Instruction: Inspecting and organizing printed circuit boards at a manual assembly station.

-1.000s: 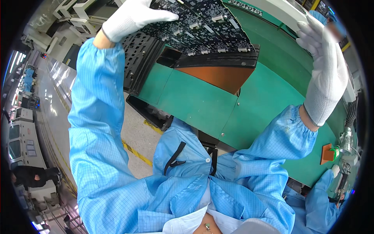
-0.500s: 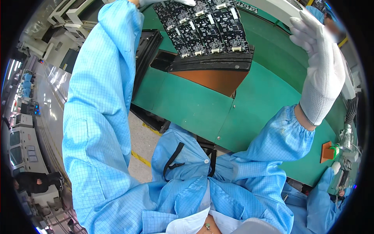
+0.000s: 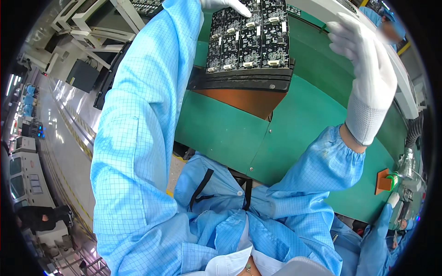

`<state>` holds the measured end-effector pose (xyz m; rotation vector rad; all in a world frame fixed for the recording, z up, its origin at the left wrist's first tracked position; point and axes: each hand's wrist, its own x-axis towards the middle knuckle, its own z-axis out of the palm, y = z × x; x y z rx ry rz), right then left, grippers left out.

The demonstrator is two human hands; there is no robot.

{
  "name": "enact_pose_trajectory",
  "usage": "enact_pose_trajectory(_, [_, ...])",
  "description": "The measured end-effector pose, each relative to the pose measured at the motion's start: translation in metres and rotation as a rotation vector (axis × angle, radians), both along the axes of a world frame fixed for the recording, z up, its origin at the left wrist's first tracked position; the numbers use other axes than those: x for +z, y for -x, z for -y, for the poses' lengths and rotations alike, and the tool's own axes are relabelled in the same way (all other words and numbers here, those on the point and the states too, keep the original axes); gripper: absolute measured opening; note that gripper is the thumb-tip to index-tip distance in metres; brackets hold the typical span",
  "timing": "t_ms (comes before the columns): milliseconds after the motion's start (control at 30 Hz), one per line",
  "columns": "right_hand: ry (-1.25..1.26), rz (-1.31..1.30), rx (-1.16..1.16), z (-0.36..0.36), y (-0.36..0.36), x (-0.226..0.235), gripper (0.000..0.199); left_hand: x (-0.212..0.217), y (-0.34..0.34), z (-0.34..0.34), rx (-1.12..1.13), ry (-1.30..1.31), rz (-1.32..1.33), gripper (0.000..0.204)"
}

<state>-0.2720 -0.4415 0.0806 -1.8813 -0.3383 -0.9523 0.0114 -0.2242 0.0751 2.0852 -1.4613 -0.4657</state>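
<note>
A black circuit board panel, made of several repeated boards with white connectors, leans on a black-topped stand with brown sides. My left hand is in a white glove and grips the panel near its upper left. One of its fingers lies across the board's face; the rest is cut off by the top of the picture. Over to the right, my right hand is raised in a white glove, fingers stretched, holding nothing. It is nearest to the white machine frame and apart from the panel.
A green bench top runs beneath the stand. Behind it curves a white machine housing. At the right are a brown block and another person's blue sleeve. A white metal frame stands at the upper left.
My left hand has moved right, and the panel has turned straighter, now lining up more with the stand. My right hand has shifted slightly left. The whole view has swung a little.
</note>
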Motion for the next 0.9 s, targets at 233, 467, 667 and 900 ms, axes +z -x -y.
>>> enact_pose_trajectory(233, [0.228, -0.182, -0.02, 0.002, -0.038, -0.022, 0.033, 0.022, 0.027, -0.017, 0.029, 0.004, -0.013, 0.055])
enact_pose_trajectory(467, [0.606, 0.112, 0.131, 0.005, -0.081, -0.037, 0.031, 0.054, 0.078, -0.017, 0.13, -0.047, 0.05, 0.062])
enact_pose_trajectory(667, [0.436, 0.0, 0.186, -0.016, -0.071, -0.02, 0.016, 0.074, 0.111, -0.033, 0.229, 0.036, 0.172, 0.065])
enact_pose_trajectory(900, [0.418, 0.149, 0.146, -0.033, -0.061, 0.008, 0.015, 0.063, 0.154, -0.083, 0.438, 0.297, 0.501, 0.069])
